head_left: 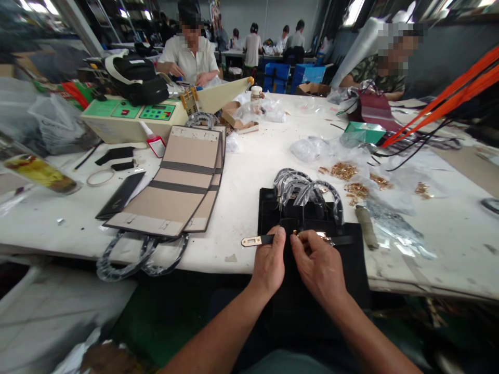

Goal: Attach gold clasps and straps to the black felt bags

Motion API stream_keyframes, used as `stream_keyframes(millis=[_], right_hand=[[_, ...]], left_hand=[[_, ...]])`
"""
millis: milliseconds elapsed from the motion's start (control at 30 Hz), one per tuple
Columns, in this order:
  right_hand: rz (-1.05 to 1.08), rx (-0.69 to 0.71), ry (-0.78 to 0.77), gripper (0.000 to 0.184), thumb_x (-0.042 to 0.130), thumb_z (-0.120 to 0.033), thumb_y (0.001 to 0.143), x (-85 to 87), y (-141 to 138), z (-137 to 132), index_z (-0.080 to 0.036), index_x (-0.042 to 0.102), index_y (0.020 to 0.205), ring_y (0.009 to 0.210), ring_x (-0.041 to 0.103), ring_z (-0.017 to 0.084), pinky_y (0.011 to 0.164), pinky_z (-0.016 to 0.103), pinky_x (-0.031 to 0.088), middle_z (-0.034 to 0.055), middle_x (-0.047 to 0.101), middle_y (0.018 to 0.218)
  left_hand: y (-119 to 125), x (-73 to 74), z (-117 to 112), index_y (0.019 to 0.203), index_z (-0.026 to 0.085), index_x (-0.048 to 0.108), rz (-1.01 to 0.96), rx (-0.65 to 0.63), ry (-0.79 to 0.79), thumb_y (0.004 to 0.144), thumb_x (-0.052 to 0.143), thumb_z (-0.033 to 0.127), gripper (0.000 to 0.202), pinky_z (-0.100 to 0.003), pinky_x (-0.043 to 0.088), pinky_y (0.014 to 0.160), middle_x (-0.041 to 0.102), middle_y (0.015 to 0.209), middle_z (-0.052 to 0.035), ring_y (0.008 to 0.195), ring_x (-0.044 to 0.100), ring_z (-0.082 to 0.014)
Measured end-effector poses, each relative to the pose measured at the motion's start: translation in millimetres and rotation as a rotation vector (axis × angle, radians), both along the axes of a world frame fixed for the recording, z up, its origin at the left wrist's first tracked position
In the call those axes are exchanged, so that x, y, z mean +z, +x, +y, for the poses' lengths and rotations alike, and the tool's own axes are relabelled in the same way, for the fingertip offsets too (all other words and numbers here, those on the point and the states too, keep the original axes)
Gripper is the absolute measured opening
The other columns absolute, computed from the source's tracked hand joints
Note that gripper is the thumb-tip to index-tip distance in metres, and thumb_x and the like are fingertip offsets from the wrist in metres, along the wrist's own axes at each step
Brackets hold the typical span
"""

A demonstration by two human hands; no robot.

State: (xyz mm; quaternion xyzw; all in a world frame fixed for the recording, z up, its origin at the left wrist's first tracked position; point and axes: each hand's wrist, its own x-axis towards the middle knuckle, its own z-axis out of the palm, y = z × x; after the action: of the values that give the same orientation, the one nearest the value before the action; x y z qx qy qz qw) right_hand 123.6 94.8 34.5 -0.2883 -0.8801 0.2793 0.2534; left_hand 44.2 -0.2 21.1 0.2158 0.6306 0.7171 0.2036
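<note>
A black strap [267,239] with a gold metal plate [251,241] at its end is gripped in my left hand [270,264], thumb on top. Beside it, the closed fingers of my right hand [318,264] pinch at a small gold metal piece [294,233], mostly hidden by the fingertips. More shiny metal shows behind the right fingers, where another black strap end [346,240] lies. Under both hands rests a black handbag [353,265], overlapping the table edge. Its curved handles [338,200] are wrapped in clear plastic.
Flat beige-lined bag panels [187,202] with wrapped handles lie left, before a green-topped machine [132,117]. Piles of gold fittings [343,171], a dark roll [366,227] and plastic bags lie right. Orange straps [440,101] hang right. Two co-workers sit across the table [268,150].
</note>
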Motion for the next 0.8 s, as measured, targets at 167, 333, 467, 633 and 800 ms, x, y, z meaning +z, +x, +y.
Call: stream_keyframes(millis=[167,333,467,633,800], right_hand=[[0.106,-0.033,0.083,0.032,0.056,-0.046,0.101,-10.3,-1.0,-3.9,-0.020,0.065,0.084,0.050,0.058,0.013,0.055,0.026,0.034,-0.0036,0.062,0.061],[0.098,-0.041,0.097,0.032,0.055,-0.045,0.101,-9.0,-2.8,-4.7,-0.020,0.064,0.083,0.052,0.058,0.013,0.056,0.026,0.035,-0.0027,0.064,0.063],[-0.004,-0.035,0.092,0.032,0.053,-0.046,0.101,-5.0,-4.1,-5.8,-0.020,0.064,0.085,0.051,0.057,0.015,0.055,0.027,0.032,-0.0020,0.063,0.062],[0.017,-0.012,0.095,0.032,0.052,-0.046,0.102,-5.3,-1.6,-5.2,-0.020,0.065,0.089,0.057,0.062,0.017,0.059,0.028,0.035,0.0010,0.067,0.067],[0.034,0.085,-0.380,0.036,0.066,-0.056,0.094,10.3,1.6,5.9,-0.020,0.064,0.095,0.058,0.062,0.015,0.057,0.026,0.044,0.0001,0.068,0.071]], left_hand=[[0.8,-2.9,-0.7,0.080,0.019,0.051,-0.014,0.031,-0.006,0.107,0.045,0.053,0.045,-0.028,0.037,0.075,0.049,0.077,0.0008,0.077,0.046,-0.0144],[1.1,-3.2,-1.0,0.079,0.019,0.051,-0.003,0.026,-0.027,0.107,0.045,0.054,0.045,-0.027,0.037,0.075,0.049,0.076,0.0016,0.076,0.046,-0.0138],[1.2,-1.0,-1.3,0.081,0.018,0.053,-0.017,0.026,-0.026,0.107,0.045,0.054,0.045,-0.027,0.038,0.077,0.051,0.077,0.0012,0.078,0.047,-0.0143],[-1.2,-3.3,-0.6,0.080,0.018,0.050,-0.058,0.007,0.012,0.106,0.046,0.055,0.045,-0.027,0.037,0.076,0.048,0.078,0.0011,0.078,0.045,-0.0145],[-0.6,-2.4,-0.5,0.079,0.018,0.049,-0.039,0.020,0.027,0.107,0.044,0.054,0.045,-0.027,0.037,0.076,0.046,0.078,0.0008,0.079,0.044,-0.0146]])
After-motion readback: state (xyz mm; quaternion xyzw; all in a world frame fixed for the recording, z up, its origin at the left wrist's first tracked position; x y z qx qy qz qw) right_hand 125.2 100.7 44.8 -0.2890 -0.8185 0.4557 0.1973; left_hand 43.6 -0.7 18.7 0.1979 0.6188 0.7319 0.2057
